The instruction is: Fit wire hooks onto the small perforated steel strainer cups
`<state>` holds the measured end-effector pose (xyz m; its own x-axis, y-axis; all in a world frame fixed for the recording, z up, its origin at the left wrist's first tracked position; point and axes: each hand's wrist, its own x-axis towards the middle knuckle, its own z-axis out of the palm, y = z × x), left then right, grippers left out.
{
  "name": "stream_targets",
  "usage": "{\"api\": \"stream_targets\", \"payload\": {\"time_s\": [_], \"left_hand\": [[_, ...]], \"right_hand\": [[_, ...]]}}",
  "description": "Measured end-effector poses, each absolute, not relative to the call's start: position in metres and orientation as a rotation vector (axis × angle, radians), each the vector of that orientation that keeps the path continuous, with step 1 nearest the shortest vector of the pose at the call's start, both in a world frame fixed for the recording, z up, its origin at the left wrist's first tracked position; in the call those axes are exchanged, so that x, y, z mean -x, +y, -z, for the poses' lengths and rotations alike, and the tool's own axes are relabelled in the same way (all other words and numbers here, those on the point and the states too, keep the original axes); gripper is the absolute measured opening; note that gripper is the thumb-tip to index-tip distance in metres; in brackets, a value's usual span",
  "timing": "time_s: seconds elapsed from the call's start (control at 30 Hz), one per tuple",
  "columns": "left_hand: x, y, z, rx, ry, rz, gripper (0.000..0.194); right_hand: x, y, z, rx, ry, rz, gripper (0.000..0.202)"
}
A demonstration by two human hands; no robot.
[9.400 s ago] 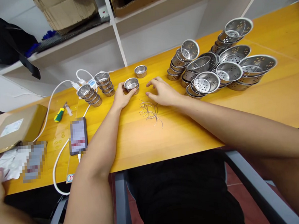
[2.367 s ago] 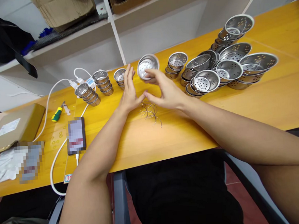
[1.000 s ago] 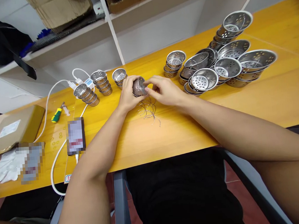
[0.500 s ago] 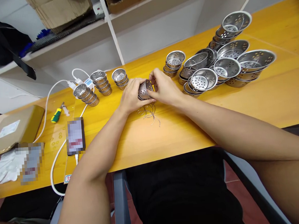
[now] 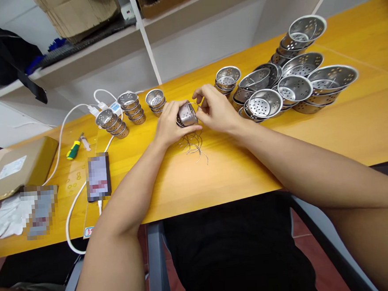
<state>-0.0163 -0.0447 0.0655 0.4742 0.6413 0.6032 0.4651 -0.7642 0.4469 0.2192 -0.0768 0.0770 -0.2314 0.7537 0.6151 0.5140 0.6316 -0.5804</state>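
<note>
My left hand is wrapped round a small perforated metal cup, which lies tilted on its side above the table. Just right of the cup, my right hand pinches a thin curved wire whose other end meets the cup; whether it is hooked in cannot be made out. Below both hands, several loose curved wires lie in a small heap on the table. Part of the cup is hidden by my left fingers.
Stacks of perforated cups stand at the back left, with larger stacked perforated cups on the right. A phone with a white cable, a screwdriver, a cardboard box and white gloves are on the left.
My right hand has drawn slightly right, away from the cup, and a wire now shows between them. The cup has turned a little in my left hand.
</note>
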Motion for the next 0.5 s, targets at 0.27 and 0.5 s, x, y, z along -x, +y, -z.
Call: {"api": "stream_targets", "payload": {"time_s": [0.27, 0.5], "left_hand": [[0.018, -0.04, -0.067, -2.035, 0.778, -1.208, 0.081], [0.023, -0.038, -0.071, -1.819, 0.802, -1.214, 0.078]], "right_hand": [[-0.224, -0.087, -0.088, 0.799, -1.894, -0.654, 0.053], [-0.224, -0.087, -0.09, 0.804, -2.041, -0.499, 0.04]]}}
